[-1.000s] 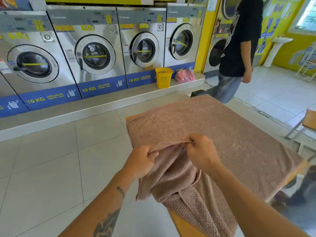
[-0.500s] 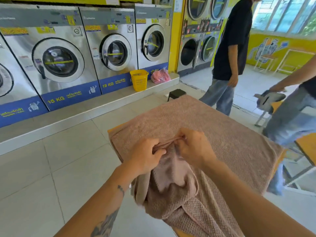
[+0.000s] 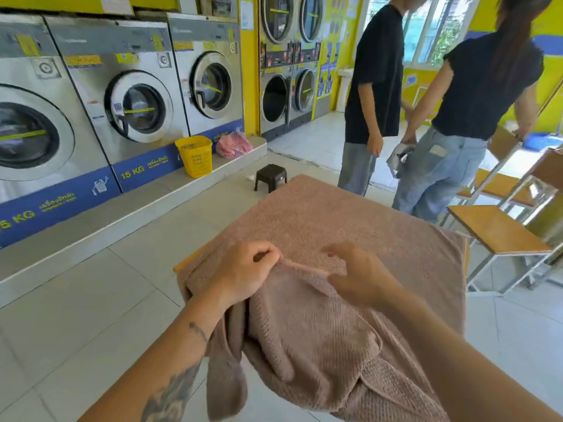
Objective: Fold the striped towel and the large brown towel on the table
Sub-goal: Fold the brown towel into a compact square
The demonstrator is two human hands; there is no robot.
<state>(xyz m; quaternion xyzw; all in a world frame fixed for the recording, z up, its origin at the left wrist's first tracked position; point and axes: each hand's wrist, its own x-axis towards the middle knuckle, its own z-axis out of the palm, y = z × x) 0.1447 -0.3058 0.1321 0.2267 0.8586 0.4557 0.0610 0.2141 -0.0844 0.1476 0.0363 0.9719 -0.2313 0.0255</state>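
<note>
a row of steel washing machines (image 3: pixel 134 105) is lining the left wall, with a yellow basket (image 3: pixel 194 155) and a pink bag (image 3: pixel 233 144) sitting side by side on the raised ledge in front of them, and a small dark stool (image 3: pixel 270 177) standing on the floor tiles just beyond

nearer the camera, the left hand (image 3: pixel 243 274) is pinching the hem of the large brown towel (image 3: pixel 350 220) between curled fingers and thumb, lifting that edge slightly. the towel is lying spread over the table (image 3: pixel 186 262), covering almost all of it so only a thin orange edge is showing at the left corner, while the near part is bunching up and hanging off the front edge towards the floor

the right hand (image 3: pixel 361 278) is hovering just right of the left one, its fingers loose and spread rather than gripping, with the thumb touching the same raised hem

behind the table, two people in black tops and jeans (image 3: pixel 432 166) are standing close together, and wooden chairs with metal frames (image 3: pixel 496 229) are standing at the far right
</note>
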